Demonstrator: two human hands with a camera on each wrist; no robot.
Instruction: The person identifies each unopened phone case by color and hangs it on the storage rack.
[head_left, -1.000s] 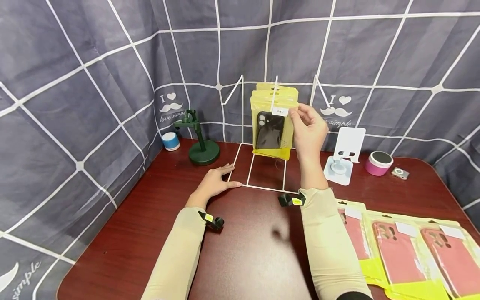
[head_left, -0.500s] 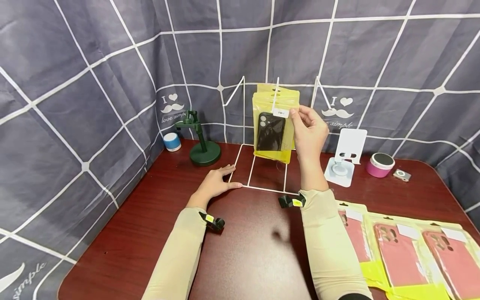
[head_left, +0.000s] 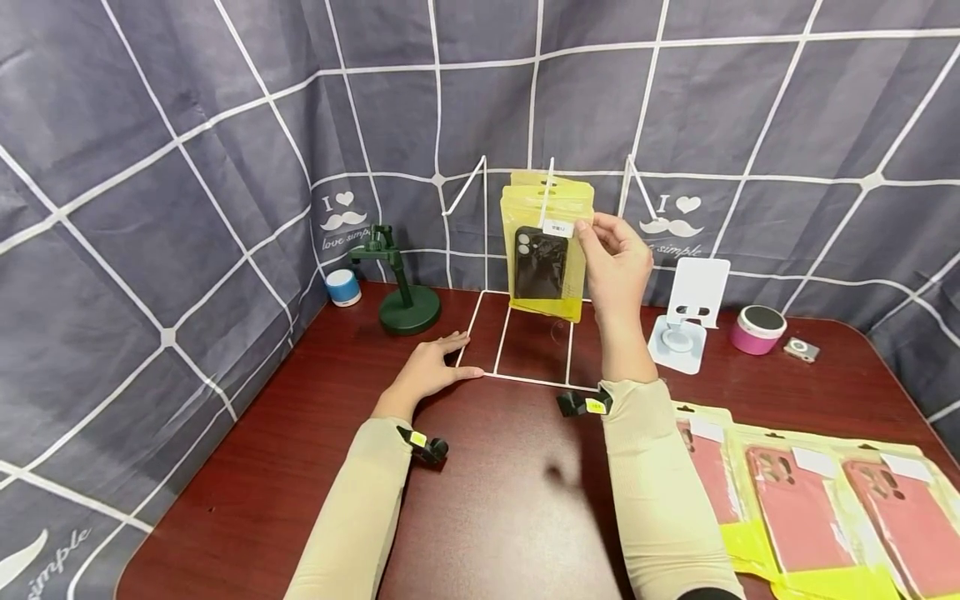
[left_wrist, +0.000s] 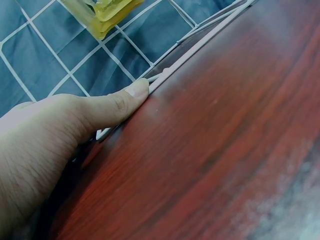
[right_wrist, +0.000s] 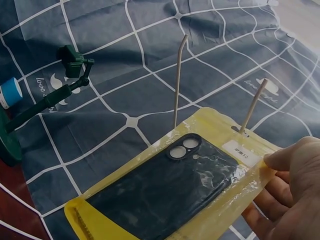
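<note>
My right hand [head_left: 621, 258] pinches the right edge of a yellow zip bag [head_left: 522, 206] beside its white label [right_wrist: 241, 152]. Inside the bag shows a black phone case [head_left: 540, 271] with two camera holes. The bag hangs by its top slot on the middle prong [head_left: 548, 193] of a white wire display rack [head_left: 532, 381], with more yellow bags behind it. My left hand [head_left: 427, 367] lies at the front left corner of the rack's base, thumb and fingers spread; in the left wrist view the thumb [left_wrist: 117, 106] rests along the base wire.
Several bagged pink phone cases [head_left: 806, 508] lie at the right front. A white phone stand [head_left: 701, 287], a pink round speaker [head_left: 757, 331] and a small silver device [head_left: 802, 349] stand behind them. At the back left are a green stand [head_left: 409, 312] and a blue cylinder [head_left: 342, 287].
</note>
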